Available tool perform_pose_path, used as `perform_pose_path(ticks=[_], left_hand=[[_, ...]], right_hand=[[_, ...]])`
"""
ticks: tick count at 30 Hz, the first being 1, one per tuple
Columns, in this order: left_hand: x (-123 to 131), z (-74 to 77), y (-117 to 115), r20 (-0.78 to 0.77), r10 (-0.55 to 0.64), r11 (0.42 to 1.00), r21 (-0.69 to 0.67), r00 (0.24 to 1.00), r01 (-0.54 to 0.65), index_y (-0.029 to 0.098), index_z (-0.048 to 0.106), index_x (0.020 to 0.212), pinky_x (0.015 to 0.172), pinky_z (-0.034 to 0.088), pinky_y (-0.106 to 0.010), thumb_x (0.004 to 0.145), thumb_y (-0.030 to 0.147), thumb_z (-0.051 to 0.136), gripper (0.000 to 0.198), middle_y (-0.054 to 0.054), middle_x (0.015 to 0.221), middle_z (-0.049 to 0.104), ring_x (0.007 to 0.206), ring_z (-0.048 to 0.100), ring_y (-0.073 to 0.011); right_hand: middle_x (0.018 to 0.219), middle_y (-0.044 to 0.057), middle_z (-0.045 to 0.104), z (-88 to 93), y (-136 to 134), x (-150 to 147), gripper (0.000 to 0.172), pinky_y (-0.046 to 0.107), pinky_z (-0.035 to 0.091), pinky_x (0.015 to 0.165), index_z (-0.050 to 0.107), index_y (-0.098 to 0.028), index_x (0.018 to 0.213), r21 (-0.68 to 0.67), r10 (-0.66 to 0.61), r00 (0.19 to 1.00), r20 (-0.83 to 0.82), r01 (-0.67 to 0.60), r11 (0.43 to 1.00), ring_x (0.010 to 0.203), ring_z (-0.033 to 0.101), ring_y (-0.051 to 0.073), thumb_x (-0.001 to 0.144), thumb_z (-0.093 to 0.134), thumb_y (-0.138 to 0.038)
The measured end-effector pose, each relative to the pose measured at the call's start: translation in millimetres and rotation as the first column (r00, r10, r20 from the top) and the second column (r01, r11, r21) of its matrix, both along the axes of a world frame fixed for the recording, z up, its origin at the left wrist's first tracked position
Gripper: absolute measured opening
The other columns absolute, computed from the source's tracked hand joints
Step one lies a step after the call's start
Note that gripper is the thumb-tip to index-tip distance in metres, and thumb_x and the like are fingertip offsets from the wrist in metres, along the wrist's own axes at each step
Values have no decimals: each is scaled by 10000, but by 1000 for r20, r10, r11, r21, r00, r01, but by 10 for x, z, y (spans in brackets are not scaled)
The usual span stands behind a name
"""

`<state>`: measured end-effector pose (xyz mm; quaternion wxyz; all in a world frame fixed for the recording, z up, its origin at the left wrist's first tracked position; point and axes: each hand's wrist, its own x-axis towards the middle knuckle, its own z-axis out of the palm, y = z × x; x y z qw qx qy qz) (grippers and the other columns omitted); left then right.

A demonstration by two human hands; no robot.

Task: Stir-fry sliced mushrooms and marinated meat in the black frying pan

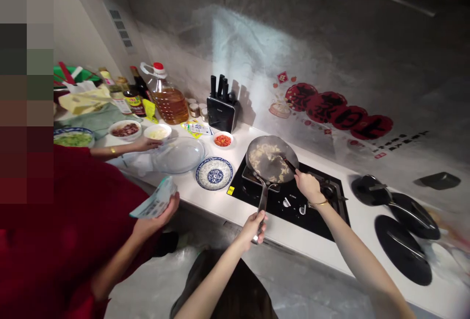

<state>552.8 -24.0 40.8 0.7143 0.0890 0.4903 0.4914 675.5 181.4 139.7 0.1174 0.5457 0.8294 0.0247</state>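
My left hand [253, 228] is wrapped round the metal handle [263, 201] of a deep frying pan [272, 164] on the black gas hob [253, 196]. In the pan lie pale, yellowish pieces of food [265, 155], with a dark bare patch toward the right. A dark-handled spatula [290, 163] is gripped in my right hand [308, 186], its head down among the food and partly hidden. The pan sits level on the left burner, its handle pointing toward me. Close to its left are a small bowl of chopped red pepper [223, 139] and a blue-and-white plate [214, 173].
At left, a person in red holds a pale-blue packet [159, 199] and touches a white bowl [157, 133]. A clear glass dish [179, 155], knife block [222, 110] and oil jug [169, 103] stand nearby. Dark lids [402, 249] lie right of the hob.
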Motion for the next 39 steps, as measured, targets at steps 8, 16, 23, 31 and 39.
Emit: perform_pose_path(ticks=[8, 16, 23, 31, 39], left_hand=[[-2, -11, 14, 22, 1, 1000, 4, 1000, -1, 186, 471, 856, 314, 246, -201, 695, 664, 572, 514, 75, 546, 464, 307, 365, -53], [-2, -43, 5, -11, -12, 1000, -4, 1000, 12, 188, 488, 860, 318, 263, -201, 691, 681, 561, 527, 75, 553, 473, 306, 379, -53], [-6, -12, 11, -26, -17, 1000, -12, 1000, 17, 182, 489, 858, 325, 252, -195, 685, 690, 559, 541, 77, 551, 468, 310, 373, -45], [-12, -26, 5, -22, -30, 1000, -4, 999, 30, 189, 480, 866, 321, 263, -201, 703, 667, 561, 511, 76, 556, 471, 312, 374, -51], [-23, 26, 3, -49, -32, 999, -17, 998, 32, 189, 474, 864, 321, 252, -198, 698, 674, 561, 520, 75, 556, 465, 312, 369, -50]], right_hand=[[999, 40, 718, 834, 309, 828, 329, 268, 479, 756, 696, -285, 1084, -246, 88, 996, -26, -92, 965, 922, 664, 225, 841, 510, -406], [1089, 123, 680, 54, 307, 139, 428, 309, 460, 855, 533, -215, 1301, -19, -69, 985, -156, 67, 998, 1006, 640, 232, 934, 365, -359], [1142, 80, 664, 306, 236, 153, 364, 272, 447, 882, 646, -217, 1163, -207, 17, 979, -205, -60, 977, 1059, 617, 217, 911, 407, -326], [1096, 52, 685, 785, -71, 460, 346, 324, 471, 840, 648, -305, 1165, -227, 148, 988, -33, -151, 962, 992, 638, 244, 864, 484, -355], [1167, 135, 631, 10, -49, 186, 473, 341, 471, 833, 453, -233, 1363, -217, -28, 996, -86, 9, 976, 1016, 631, 249, 898, 379, -281]])
